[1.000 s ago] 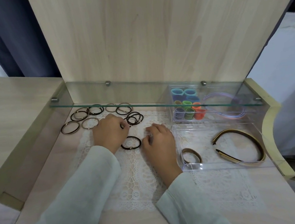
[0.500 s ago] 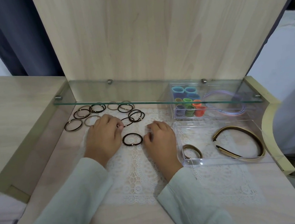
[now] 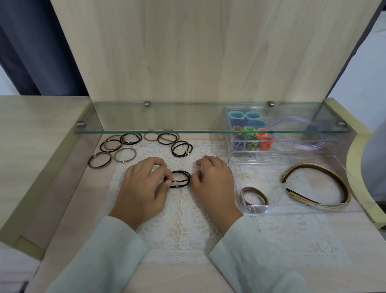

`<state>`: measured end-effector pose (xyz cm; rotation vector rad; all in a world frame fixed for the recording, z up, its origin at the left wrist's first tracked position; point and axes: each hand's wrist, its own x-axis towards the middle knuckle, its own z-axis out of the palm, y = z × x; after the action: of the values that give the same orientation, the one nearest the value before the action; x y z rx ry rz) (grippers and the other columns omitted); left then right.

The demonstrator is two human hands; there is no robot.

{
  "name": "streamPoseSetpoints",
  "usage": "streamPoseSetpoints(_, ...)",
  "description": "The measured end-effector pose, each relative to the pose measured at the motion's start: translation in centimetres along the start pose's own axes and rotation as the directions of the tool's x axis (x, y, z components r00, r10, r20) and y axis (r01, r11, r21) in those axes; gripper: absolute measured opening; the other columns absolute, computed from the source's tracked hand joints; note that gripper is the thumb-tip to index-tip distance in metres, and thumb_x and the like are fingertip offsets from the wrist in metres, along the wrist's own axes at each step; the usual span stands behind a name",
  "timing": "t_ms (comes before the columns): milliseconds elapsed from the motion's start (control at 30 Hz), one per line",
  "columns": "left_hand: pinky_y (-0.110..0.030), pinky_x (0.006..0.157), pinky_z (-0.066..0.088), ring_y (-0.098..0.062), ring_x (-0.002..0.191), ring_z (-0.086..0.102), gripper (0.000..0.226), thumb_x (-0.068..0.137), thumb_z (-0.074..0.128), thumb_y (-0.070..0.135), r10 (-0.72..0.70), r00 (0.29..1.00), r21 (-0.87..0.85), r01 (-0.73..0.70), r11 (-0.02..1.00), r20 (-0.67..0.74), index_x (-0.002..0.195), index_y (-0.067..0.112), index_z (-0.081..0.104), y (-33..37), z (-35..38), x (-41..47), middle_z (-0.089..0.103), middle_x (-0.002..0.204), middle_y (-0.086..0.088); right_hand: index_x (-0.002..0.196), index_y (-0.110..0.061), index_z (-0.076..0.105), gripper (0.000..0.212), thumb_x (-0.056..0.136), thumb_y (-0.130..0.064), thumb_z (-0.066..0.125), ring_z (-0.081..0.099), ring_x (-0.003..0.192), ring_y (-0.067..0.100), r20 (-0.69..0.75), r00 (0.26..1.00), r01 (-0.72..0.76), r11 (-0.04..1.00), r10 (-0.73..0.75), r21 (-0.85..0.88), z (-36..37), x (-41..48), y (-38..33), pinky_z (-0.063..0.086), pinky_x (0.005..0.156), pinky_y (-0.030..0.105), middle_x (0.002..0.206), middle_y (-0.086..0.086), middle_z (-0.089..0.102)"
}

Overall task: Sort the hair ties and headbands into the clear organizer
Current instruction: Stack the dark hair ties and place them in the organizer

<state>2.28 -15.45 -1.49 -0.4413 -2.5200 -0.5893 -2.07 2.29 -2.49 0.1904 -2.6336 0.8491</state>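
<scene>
Head-cam view down onto a wooden vanity top (image 3: pixel 155 285) w/ a lace mat (image 3: pixel 179 223); a person in pale sleeves is working at its centre. The left hand (image 3: pixel 143 189) is pinching the left edge of two stacked black hair ties (image 3: pixel 182 179) between thumb & fingertips, prob. gathering like colours into one bundle for a single move; they're lying on the mat between both hands, not yet in the clear organizer (image 3: pixel 255 210). The right hand (image 3: pixel 213 180) is resting curled just right of them; can't tell if it's touching or gripping anything. The organizer is sitting at the right edge, prob. for a short reach. Its front section is holding a tan headband (image 3: pixel 318 187) & a small brown band (image 3: pixel 255 196); its rear section is holding coloured ties (image 3: pixel 251 136) & a lilac headband (image 3: pixel 300 138). Loose brown & black ties (image 3: pixel 119 148) are waiting at the back-left corner, partly under a glass shelf (image 3: pixel 209 133).
</scene>
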Motion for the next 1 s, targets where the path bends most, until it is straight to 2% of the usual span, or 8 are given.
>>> streamPoseSetpoints(333,-0.041,0.091,0.040,-0.008,0.099,0.055,0.005,0.081,0.059,0.028,-0.040,0.998,-0.003,0.040,0.999,0.052,0.085,0.030,0.062,0.5,-0.4,-0.1,0.055,0.104,0.016,0.103,-0.012,0.067,0.034,0.077,-0.020,0.047,0.056,0.110,0.031,0.010,1.000,0.000,1.000,0.000,0.026,-0.1,-0.1,0.2,0.043,0.097,0.045,0.110,0.006,0.066)
streamPoseSetpoints(500,-0.035,0.093,0.037,-0.008,0.101,0.054,0.028,0.079,0.048,0.028,-0.108,0.994,-0.044,0.108,0.993,0.017,0.103,0.027,0.061,0.8,-0.7,0.1,0.056,0.106,0.014,0.107,-0.012,0.067,0.036,0.079,-0.019,0.045,0.056,0.111,0.030,0.019,1.000,-0.007,0.999,0.006,0.040,-0.1,0.0,0.2,0.043,0.098,0.045,0.112,0.006,0.066)
streamPoseSetpoints(633,-0.038,0.098,0.037,-0.016,0.111,0.056,0.044,0.081,0.034,0.030,-0.289,0.957,0.032,0.289,0.957,-0.005,0.116,0.023,0.060,0.1,0.1,0.5,0.059,0.117,0.007,0.118,-0.013,0.064,0.037,0.084,-0.011,0.049,0.055,0.110,0.028,-0.004,1.000,0.009,0.999,-0.009,0.049,-0.4,0.1,0.3,0.043,0.099,0.044,0.116,0.007,0.064)
streamPoseSetpoints(700,-0.045,0.103,0.038,-0.024,0.120,0.054,0.051,0.084,0.029,0.033,-0.375,0.927,0.109,0.372,0.922,0.003,0.123,0.020,0.058,-0.3,0.6,0.5,0.059,0.128,0.000,0.125,-0.017,0.062,0.041,0.086,-0.009,0.051,0.054,0.107,0.028,0.007,1.000,0.019,1.000,-0.019,-0.006,-0.4,0.3,0.0,0.043,0.095,0.042,0.115,0.006,0.063)
streamPoseSetpoints(767,-0.048,0.111,0.030,-0.027,0.132,0.046,0.050,0.088,0.032,0.031,-0.436,0.900,0.153,0.428,0.891,0.021,0.130,0.019,0.057,-0.5,0.9,0.5,0.054,0.139,-0.007,0.129,-0.022,0.059,0.045,0.086,-0.011,0.051,0.052,0.103,0.029,0.020,1.000,0.025,0.996,-0.023,-0.089,-0.4,0.4,-0.5,0.041,0.091,0.043,0.111,0.005,0.060)
streamPoseSetpoints(867,-0.046,0.119,0.015,-0.023,0.142,0.032,0.043,0.094,0.043,0.022,-0.472,0.879,0.160,0.458,0.875,0.068,0.136,0.021,0.052,-0.5,1.2,0.6,0.044,0.149,-0.005,0.134,-0.029,0.053,0.049,0.088,-0.013,0.050,0.049,0.100,0.030,0.055,0.998,0.029,0.978,-0.018,-0.206,-0.5,0.9,-1.3,0.037,0.087,0.042,0.110,0.006,0.055)
streamPoseSetpoints(1000,-0.044,0.121,0.010,-0.020,0.144,0.028,0.043,0.094,0.045,0.020,-0.492,0.867,0.138,0.480,0.866,0.076,0.137,0.023,0.051,-0.3,1.1,0.7,0.039,0.153,-0.003,0.141,-0.037,0.042,0.053,0.091,-0.018,0.045,0.046,0.101,0.030,0.121,0.993,0.024,0.949,0.015,-0.314,-0.6,2.5,-1.6,0.035,0.086,0.041,0.114,0.005,0.051)
